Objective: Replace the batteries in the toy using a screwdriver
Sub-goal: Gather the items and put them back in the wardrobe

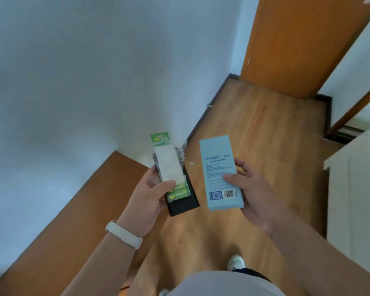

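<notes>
Two hands, both full, and nothing set down yet. The left hand [146, 197] has its thumb clamped across a pack of green batteries [169, 167], pressing it onto a flat black case [184, 205] underneath, with the fingers curled round the far side of the stack. The right hand [250, 193] grips a pale blue box [219, 167] by its long edges, barcode end toward the person. All of it hangs over the wooden floor [254, 124]. No toy or screwdriver shows, and I cannot tell what the case or box contain. This looks like the fetching stage. Done well, the thumb stays firm so the pack can't slide off the case, and everything goes onto a steady surface before anything is opened
</notes>
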### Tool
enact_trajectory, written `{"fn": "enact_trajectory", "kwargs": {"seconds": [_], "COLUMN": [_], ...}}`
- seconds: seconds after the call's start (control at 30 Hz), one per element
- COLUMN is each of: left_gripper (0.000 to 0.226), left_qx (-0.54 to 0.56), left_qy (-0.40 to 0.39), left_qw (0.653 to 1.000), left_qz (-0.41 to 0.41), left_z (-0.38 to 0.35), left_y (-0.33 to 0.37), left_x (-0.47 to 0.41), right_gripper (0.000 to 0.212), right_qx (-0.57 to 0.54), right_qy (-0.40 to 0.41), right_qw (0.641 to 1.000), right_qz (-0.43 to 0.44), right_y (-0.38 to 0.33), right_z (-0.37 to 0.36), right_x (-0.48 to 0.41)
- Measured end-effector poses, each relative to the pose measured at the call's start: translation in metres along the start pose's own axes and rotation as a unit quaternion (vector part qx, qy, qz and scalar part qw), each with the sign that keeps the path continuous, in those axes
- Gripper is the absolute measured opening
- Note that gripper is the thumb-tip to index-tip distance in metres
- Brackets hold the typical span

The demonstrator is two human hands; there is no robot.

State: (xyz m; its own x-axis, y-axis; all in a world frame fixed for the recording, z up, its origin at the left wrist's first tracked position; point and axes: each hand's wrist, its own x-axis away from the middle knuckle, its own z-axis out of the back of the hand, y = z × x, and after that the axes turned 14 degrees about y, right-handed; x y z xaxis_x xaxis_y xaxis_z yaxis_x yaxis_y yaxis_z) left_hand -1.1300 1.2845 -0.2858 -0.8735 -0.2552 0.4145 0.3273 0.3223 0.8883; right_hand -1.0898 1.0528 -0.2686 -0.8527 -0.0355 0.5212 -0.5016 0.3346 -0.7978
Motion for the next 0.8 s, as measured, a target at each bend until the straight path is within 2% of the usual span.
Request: {"fn": "enact_trajectory", "kwargs": {"seconds": [0.13,0.37,0.57,0.8], "left_gripper": [0.05,0.059,0.065,0.049], "left_qx": [-0.02,-0.039,-0.079,-0.113], "left_qy": [-0.042,-0.12,-0.186,-0.244], "left_qw": [0.999,0.992,0.979,0.961], "left_qz": [0.009,0.018,0.038,0.058], "left_z": [-0.099,-0.262,-0.359,-0.44], "left_y": [-0.005,-0.013,-0.013,-0.012], "left_x": [-0.029,-0.067,-0.098,-0.153], "right_gripper": [0.041,0.037,0.035,0.041], "right_qx": [-0.025,-0.037,-0.069,-0.105], "right_qy": [0.045,0.114,0.176,0.243], "right_qw": [0.998,0.991,0.977,0.957], "right_qz": [0.023,0.066,0.094,0.122], "right_y": [-0.044,-0.123,-0.164,-0.192], "right_z": [0.068,0.185,0.251,0.293], "right_x": [-0.029,-0.058,-0.079,-0.12]}}
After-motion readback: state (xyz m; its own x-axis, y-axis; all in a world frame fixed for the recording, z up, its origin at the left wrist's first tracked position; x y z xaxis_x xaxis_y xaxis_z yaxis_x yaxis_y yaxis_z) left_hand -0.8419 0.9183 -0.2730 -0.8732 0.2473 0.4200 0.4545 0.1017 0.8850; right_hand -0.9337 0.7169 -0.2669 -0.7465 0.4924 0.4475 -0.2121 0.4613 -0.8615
